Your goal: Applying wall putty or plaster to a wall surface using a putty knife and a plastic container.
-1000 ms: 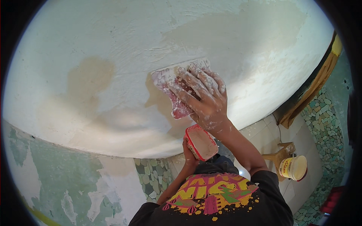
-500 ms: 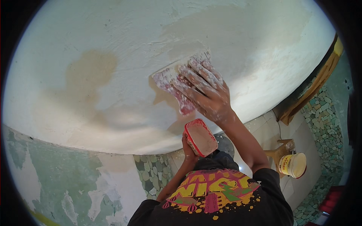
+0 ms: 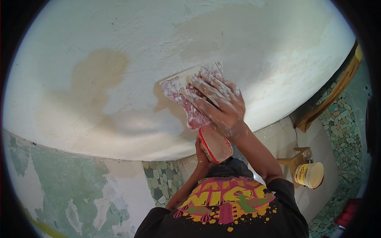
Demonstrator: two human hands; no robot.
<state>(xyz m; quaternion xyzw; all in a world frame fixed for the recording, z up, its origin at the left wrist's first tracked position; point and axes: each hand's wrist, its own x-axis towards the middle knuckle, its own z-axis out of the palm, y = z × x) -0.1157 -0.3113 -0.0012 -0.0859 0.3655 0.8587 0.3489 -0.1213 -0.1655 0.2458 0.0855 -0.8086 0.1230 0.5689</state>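
Observation:
My right hand [image 3: 222, 105], smeared with white paste, presses a wide red putty knife [image 3: 183, 89] to the white wall [image 3: 135, 95]. Its fingers lie over the blade's back, with the thumb out of sight beneath. White putty coats much of the knife, and the straight edge points up the wall. Below it, my left hand [image 3: 203, 154] grips a red-rimmed plastic tub [image 3: 216, 146] by its left side. Pale putty fills the tub's inside. The knife's lower end comes close to the tub's rim; whether they touch I cannot tell. Damp-looking beige patches mark the wall.
On the right, a wooden stool [image 3: 295, 160] stands on the tiled floor beside a white and yellow bucket [image 3: 309, 175]. A curved wooden piece [image 3: 329, 99] runs along the wall's right edge. Peeling green paint covers the lower-left wall [image 3: 67, 178].
My right hand and the putty knife have slid slightly down the wall, toward the tub. The tub has shifted a little to the right and is now partly overlapped by the right hand.

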